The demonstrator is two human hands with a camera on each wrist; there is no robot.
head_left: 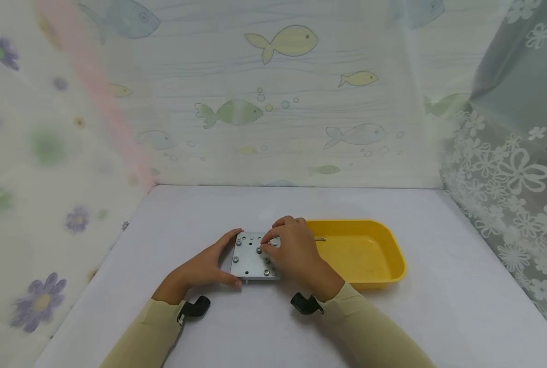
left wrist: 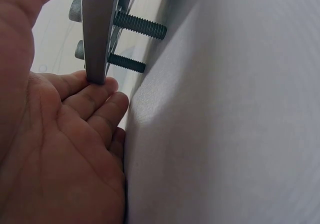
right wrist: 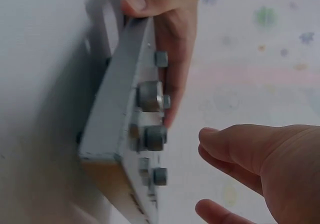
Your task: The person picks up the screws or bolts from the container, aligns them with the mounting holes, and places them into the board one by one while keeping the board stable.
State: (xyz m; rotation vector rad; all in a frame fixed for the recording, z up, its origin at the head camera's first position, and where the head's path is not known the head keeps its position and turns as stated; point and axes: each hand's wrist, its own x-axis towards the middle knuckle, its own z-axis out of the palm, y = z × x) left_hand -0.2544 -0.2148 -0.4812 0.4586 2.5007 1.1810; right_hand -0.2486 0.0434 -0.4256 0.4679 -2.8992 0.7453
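I can see fish [head_left: 298, 41] and little bubbles [head_left: 285, 105] on the pale cloth [head_left: 301, 153] behind the white counter [head_left: 438, 306]. Purple flowers [head_left: 41, 302] dot the left side, near a pink stripe [head_left: 94, 82]. White lacy flowers [head_left: 521, 174] cover the right side.

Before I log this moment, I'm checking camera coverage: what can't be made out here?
Head view: right part of the metal plate, hidden by the right hand.
Head view: left end of the screw seen against the yellow tray, behind that hand.
Left wrist view: the rest of the metal plate, cut off by the top edge.
Right wrist view: fine detail of the bolts, lost to blur.
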